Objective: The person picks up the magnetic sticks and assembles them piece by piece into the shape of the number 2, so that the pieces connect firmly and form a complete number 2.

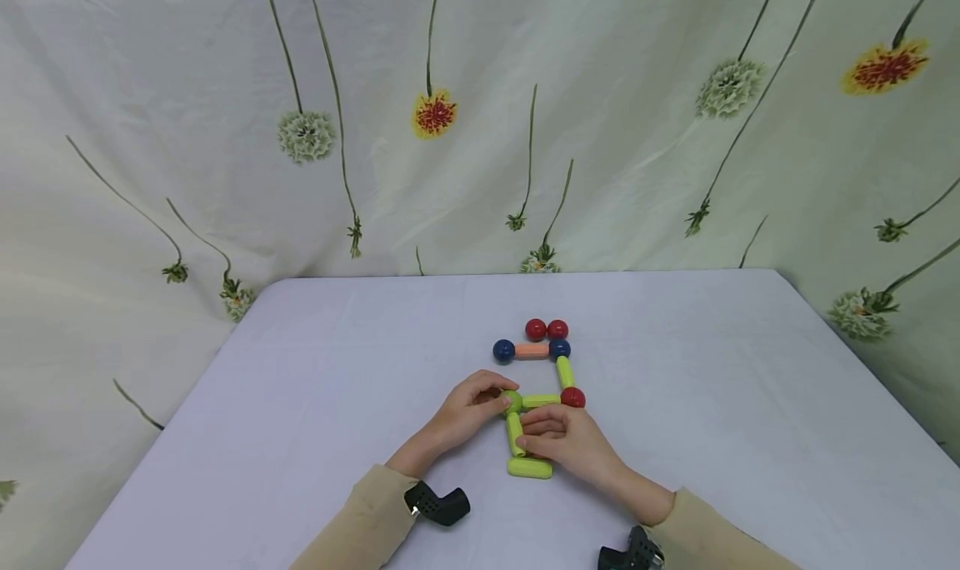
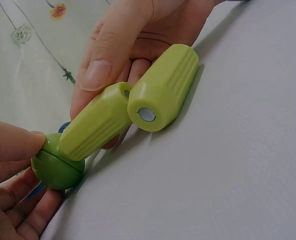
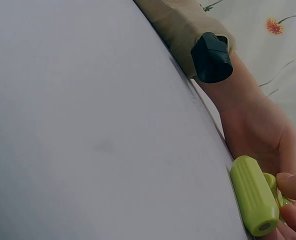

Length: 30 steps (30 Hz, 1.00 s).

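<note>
Head view leaves part of the toy chain hidden: the right hand [image 1: 564, 439] covers most of the upright green rod [image 1: 514, 433], and the fingers of the left hand [image 1: 471, 408] close around the green ball [image 1: 513, 401], so only slivers of each show. Left-wrist footage is clearer, with the left thumb and fingers pinching the green ball [image 2: 55, 166] while the right hand's fingers grip the rod [image 2: 94, 127] joined to it; a second green rod [image 2: 164, 86] lies just beside, its end showing a silver disc. Right-wrist footage cuts the right hand's fingertips off at the edge and shows little but one green rod [image 3: 254, 195] and a sleeve.

Everything sits on a pale lilac counter [image 1: 300, 370], backed by a cream curtain [image 1: 225, 95] printed with dandelions and red-and-yellow flowers.

Beyond the hands, another green rod [image 1: 541, 400] runs to a red ball [image 1: 573, 397]; farther back an orange rod [image 1: 532, 350] links two blue balls [image 1: 504, 351], with two red balls [image 1: 546, 329] touching behind.
</note>
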{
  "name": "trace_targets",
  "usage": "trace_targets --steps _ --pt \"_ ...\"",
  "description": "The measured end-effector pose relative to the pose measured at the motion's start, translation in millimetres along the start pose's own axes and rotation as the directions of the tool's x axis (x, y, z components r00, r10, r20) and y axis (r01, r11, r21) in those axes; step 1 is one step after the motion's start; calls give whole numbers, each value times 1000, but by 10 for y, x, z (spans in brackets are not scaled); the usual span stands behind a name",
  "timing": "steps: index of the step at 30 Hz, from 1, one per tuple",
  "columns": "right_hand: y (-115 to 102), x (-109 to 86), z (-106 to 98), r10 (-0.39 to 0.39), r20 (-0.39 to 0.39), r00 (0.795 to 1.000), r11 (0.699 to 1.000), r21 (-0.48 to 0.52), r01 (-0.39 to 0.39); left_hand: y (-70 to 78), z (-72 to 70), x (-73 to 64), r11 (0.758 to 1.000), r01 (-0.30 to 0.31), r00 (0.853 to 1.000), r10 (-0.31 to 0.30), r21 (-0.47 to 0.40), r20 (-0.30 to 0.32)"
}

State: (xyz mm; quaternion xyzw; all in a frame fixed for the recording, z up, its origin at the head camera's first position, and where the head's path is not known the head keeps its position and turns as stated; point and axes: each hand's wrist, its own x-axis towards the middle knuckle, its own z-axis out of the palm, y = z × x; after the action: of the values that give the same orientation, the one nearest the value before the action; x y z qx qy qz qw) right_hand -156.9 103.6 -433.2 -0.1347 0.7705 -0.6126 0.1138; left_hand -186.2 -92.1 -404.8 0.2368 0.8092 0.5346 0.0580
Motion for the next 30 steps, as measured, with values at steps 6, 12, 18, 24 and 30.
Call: trace_targets --steps 6,12,18,24,30 --pt "0 -3 20 -6 -16 1000 1000 -11 6 2 -3 -2 1000 0 1000 0 -6 0" --pt "-28 -14 42 0 -32 999 999 -35 -1 2 -2 -2 1000 8 1000 -8 -8 -2" --pt "-13 -18 65 -15 -49 999 998 -66 12 0 -3 -4 1000 5 1000 -5 -13 -1" --pt "21 -18 74 -42 -64 997 995 -89 36 -9 -1 -3 1000 -1 1000 1 -12 -1" --pt "17 -28 80 -54 -66 996 992 -119 45 -2 2 -3 1000 2 1000 -2 -4 -6"
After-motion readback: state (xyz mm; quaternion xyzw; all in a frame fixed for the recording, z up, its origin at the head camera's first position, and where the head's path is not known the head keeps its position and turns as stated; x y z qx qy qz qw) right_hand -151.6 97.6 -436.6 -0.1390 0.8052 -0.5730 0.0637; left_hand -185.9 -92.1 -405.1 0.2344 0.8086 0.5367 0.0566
